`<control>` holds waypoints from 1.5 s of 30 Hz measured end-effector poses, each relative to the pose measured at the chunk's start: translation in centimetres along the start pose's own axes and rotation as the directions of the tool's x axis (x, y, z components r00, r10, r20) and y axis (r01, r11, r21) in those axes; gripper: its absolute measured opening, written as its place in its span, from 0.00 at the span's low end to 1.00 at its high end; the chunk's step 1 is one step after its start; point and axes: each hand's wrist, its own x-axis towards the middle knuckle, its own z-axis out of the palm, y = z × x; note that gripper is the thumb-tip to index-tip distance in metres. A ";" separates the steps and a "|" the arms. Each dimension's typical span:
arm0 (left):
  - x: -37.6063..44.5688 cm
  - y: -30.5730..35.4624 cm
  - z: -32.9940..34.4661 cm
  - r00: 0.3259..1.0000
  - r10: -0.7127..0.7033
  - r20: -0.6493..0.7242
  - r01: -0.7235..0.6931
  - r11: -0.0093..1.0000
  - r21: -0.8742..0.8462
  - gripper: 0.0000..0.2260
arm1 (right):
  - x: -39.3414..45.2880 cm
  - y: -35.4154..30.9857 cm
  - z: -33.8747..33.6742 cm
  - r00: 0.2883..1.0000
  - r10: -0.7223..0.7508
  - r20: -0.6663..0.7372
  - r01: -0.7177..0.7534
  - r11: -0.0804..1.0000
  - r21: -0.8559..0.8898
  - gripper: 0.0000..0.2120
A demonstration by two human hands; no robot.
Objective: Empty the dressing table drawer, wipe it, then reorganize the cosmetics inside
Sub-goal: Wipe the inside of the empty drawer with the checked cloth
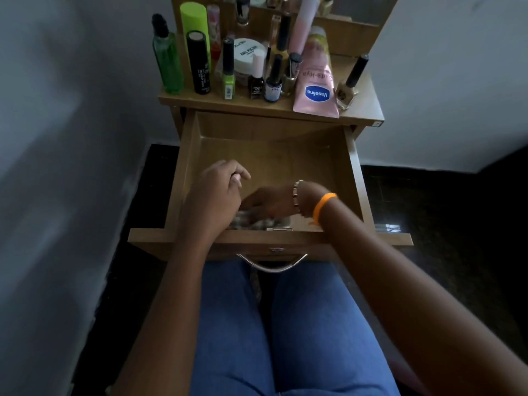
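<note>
The wooden drawer [328,155] is pulled out over my lap, its bottom bare apart from a grey checked cloth [251,222] at the near edge. My right hand [268,204] presses on that cloth, blurred, low against the drawer's front wall. My left hand [217,190] hovers above the drawer's left side with fingers loosely curled and nothing in it. The cosmetics stand on the table top [257,105]: a pink Vaseline tube [315,90], a green bottle [168,64], a black tube [198,64], a white jar [247,54] and several nail polish bottles [273,81].
A mirror and a small shelf with more bottles rise at the back of the table. Grey walls close in left and right. The metal drawer handle [271,265] hangs above my blue-jeaned knees. The floor is dark.
</note>
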 end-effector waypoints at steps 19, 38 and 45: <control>1.1 2.6 1.6 0.986 -0.134 -0.100 0.093 0.937 -0.337 0.07 | -9.4 5.1 -0.3 0.876 -0.024 -0.481 0.335 0.749 0.572 0.09; 2.2 6.2 5.0 0.930 -0.116 0.348 0.353 0.544 -0.761 0.05 | -7.6 6.1 1.1 0.736 0.345 -0.583 0.463 0.373 0.804 0.25; 3.9 7.5 6.5 0.953 -0.012 0.302 0.230 0.676 -0.700 0.08 | -12.3 7.3 -1.3 0.572 0.510 -0.643 0.566 0.321 0.759 0.26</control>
